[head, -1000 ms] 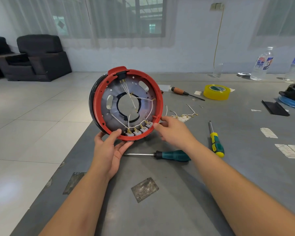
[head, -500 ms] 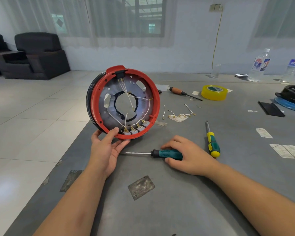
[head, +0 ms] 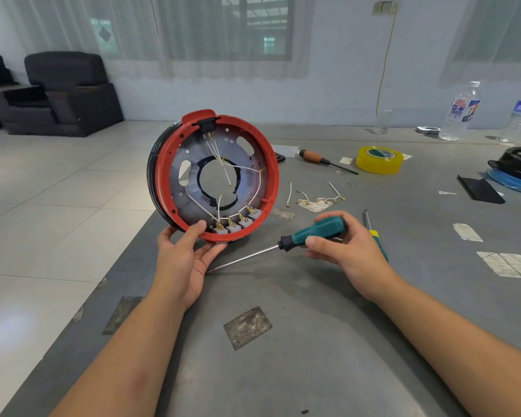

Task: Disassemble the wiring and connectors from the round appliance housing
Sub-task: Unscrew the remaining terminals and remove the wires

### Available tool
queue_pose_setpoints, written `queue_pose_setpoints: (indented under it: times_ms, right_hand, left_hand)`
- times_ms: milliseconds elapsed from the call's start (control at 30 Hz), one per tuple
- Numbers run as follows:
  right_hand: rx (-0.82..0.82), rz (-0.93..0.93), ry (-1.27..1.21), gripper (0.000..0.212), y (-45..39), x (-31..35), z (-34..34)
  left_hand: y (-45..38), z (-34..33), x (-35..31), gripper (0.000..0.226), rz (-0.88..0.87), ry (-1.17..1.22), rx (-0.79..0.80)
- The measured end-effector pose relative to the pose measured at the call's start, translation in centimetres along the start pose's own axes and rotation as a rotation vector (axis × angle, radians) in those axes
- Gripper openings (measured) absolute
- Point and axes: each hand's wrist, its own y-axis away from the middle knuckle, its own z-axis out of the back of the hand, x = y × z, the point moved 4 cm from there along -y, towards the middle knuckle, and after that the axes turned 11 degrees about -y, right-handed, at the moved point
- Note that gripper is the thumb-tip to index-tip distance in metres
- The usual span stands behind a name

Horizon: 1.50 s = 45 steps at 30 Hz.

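The round housing (head: 271,164), red-rimmed with a grey metal plate inside, stands on edge near the table's left side. White wires (head: 227,171) run across the plate to a row of grey connectors (head: 236,225) at its bottom and to a black socket at the top. My left hand (head: 184,254) grips the lower rim, thumb on the inside beside the connectors. My right hand (head: 343,245) holds the teal-handled screwdriver (head: 316,230) by its handle, lifted off the table, with the shaft pointing down-left toward my left hand.
Loose removed wires (head: 316,200) lie right of the housing. A yellow-green screwdriver (head: 373,233) sits behind my right hand, and a wooden-handled one (head: 316,158) and a yellow tape roll (head: 379,159) lie farther back. Bottles (head: 460,112) stand far right, near a black part (head: 518,167).
My right hand left the housing rim, came down onto the teal screwdriver on the table, gripped its handle and lifted it. My left hand keeps holding the housing upright.
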Motion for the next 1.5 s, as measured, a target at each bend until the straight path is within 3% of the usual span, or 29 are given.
queue_pose_setpoints:
  times_ms: [133,233,400,767,1067,1500]
  right_hand:
    - [-0.043,-0.043,-0.385,0.05,-0.1,-0.7,-1.0]
    - [-0.065,-0.093,-0.478,0.044,-0.4,-1.1,-1.5]
    - [-0.093,-0.097,-0.435,0.038,-1.0,-1.4,-1.6]
    - [-0.207,-0.117,-0.377,0.079,-3.1,-1.6,-3.4]
    - [-0.191,0.063,-0.187,0.079,-3.3,-0.5,-2.1]
    - [-0.159,0.303,-0.262,0.068,-4.2,2.7,-1.8]
  left_hand:
    - [0.1,-0.1,0.0,0.066,-0.01,-0.007,0.002]
    - [0.1,-0.1,0.1,0.067,-0.015,-0.019,0.006]
    - [0.2,-0.3,0.0,0.066,-0.016,-0.03,0.005]
    - [0.6,-0.2,-0.2,0.068,-0.024,-0.018,0.063]
    - [0.3,0.0,-0.1,0.062,-0.046,-0.023,0.056]
    - [0.5,0.0,-0.3,0.064,-0.057,-0.018,0.029]
